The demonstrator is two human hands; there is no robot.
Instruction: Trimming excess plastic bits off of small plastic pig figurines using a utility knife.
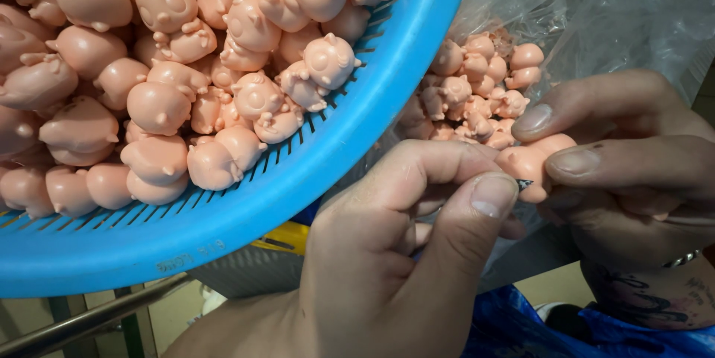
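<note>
Below the rim of one blue slotted basket point(387, 97), heaped with far too many pink pig-like figurines point(257, 97) to count, the left hand point(387, 254) is curled nearly shut, pinching a small dark blade point(524, 184) against a single pink figurine point(530, 163). The right hand point(633, 172) has that figurine clamped between thumb and fingers. Behind both hands, one clear plastic bag point(611, 8) holds roughly twenty more figurines point(477, 90), partly hidden by the fingers.
</note>
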